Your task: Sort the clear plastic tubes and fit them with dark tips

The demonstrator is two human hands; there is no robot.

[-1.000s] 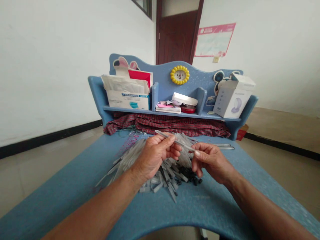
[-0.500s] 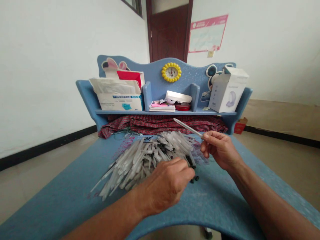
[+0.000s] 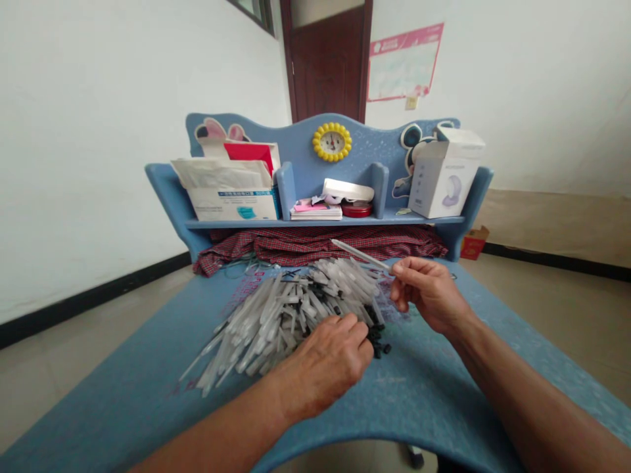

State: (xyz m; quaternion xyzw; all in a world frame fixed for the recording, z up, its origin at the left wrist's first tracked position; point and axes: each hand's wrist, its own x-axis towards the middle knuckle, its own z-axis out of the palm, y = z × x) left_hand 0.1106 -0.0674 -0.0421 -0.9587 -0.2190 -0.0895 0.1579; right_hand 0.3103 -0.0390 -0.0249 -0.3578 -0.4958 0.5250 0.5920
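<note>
My right hand [image 3: 428,288] pinches the rear end of a clear pen barrel [image 3: 361,254], whose tapered tip points up and to the left. My left hand [image 3: 332,355] is closed, with its fingers curled down at the front right edge of a pile of whitish translucent pen barrels [image 3: 266,315]. Its fingertips are hidden behind the knuckles, so what they hold does not show. Small black pen plugs [image 3: 377,335] lie just beyond that hand, some of them mixed among the barrels.
The blue desk [image 3: 123,368] has a curved front edge. Behind the pile lies a red checked cloth [image 3: 315,244] under a shelf [image 3: 236,225]. On the shelf stand a mask box [image 3: 231,202], booklets [image 3: 316,213], a red tin [image 3: 357,209] and a white carton [image 3: 444,180].
My left hand has shifted slightly up and left, closer over the black plugs. The right hand still holds the pen barrel; the view has shifted a little.
</note>
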